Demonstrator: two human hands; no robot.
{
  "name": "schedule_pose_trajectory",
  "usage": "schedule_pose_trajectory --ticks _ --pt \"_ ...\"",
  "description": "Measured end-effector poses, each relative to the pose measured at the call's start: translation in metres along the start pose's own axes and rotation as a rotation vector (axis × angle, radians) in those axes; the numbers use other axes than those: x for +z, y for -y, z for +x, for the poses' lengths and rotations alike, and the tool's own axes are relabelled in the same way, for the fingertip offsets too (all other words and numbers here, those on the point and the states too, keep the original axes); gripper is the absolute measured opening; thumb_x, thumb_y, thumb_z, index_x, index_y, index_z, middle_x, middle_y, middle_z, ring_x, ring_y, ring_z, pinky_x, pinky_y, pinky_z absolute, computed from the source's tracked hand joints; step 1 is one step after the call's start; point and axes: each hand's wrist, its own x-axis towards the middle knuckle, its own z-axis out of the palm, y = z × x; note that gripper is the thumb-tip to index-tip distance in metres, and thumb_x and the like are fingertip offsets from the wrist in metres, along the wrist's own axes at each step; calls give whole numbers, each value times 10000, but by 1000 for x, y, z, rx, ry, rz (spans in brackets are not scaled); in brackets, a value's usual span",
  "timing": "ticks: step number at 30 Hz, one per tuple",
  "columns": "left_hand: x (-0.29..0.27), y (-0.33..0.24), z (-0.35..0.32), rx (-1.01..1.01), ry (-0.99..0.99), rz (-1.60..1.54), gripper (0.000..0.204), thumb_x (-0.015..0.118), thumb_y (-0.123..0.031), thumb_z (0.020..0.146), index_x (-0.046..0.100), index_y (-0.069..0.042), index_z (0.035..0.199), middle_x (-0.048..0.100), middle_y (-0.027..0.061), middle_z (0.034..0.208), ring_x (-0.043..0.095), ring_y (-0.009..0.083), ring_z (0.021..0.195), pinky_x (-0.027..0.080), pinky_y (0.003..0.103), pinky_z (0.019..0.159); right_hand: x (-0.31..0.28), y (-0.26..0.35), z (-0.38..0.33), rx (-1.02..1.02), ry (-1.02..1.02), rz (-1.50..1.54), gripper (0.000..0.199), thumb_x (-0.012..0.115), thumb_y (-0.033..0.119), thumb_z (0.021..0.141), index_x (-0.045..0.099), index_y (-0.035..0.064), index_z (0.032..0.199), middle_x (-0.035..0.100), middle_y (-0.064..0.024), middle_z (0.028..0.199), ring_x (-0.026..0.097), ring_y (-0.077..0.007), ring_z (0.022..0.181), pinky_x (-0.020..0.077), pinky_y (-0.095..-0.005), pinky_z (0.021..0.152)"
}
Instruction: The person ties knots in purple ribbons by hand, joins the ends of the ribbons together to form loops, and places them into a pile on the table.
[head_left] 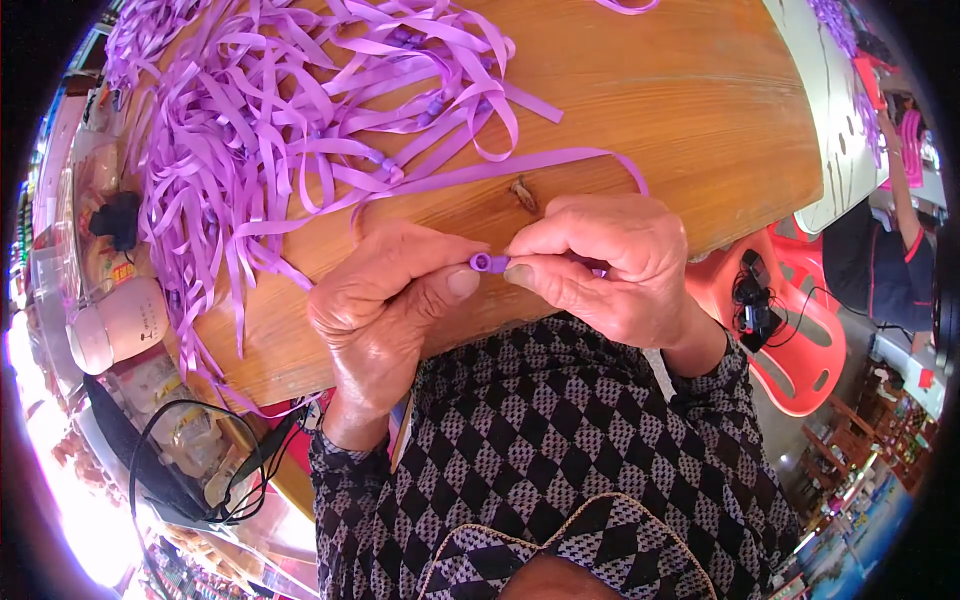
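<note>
Over the near edge of the table, my two hands meet at a small purple tube-shaped piece (488, 262) with a round hole in its end. My left hand (385, 300) pinches it from the left between thumb and forefinger. From the right, the thumb and forefinger of my right hand (610, 262) close on its other end. A purple ribbon (560, 156) loops behind my right hand and runs left to a big tangled heap of purple ribbons (270, 130). Small darker purple pieces show on several ribbons there. What lies inside my right palm is mostly hidden.
The wooden table (680, 110) has a dark knot near my hands. Left stand a pale pink container (120, 322) and a dark bag (150, 450) with black cords. At right are a red plastic chair (800, 350) holding a black cabled device (755, 305), a white table (840, 130) and another person (880, 265).
</note>
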Motion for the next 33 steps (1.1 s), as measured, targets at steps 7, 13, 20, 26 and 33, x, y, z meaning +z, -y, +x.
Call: schedule_pose_trajectory --ticks 7,13,20,26,33 --pt "-2 -6 0 141 9 275 174 689 -18 709 676 -8 882 607 59 771 552 130 697 421 229 621 0 2 -2 -15 -47 -20 69 680 -18 711 627 -8 755 473 -34 534 412 -98 441 271 -242 405" --pt "-1 -6 -1 142 39 330 157 683 -7 710 667 0 866 606 61 773 564 137 699 427 235 619 2 0 0 -27 -7 -66 81 679 -29 691 628 -3 748 487 -47 539 425 -124 440 293 -256 408" --pt "-3 -2 1 142 51 277 157 688 -20 708 663 5 861 598 63 763 558 135 688 423 231 608 4 -1 -2 -33 -45 -59 86 677 -29 694 624 0 755 485 -46 539 429 -124 444 295 -256 410" --pt "-3 0 0 132 62 275 154 687 -27 713 661 9 861 595 59 761 554 130 681 418 228 598 4 -2 -3 -11 -28 -57 93 677 -30 693 622 -1 761 490 -50 549 432 -128 445 297 -257 412" --pt "-2 -3 0 207 78 349 146 678 -16 718 652 9 860 592 71 755 558 149 665 423 231 596 6 -2 -3 -103 -16 -169 110 676 -29 691 605 1 769 468 -63 554 442 -161 453 308 -279 417"
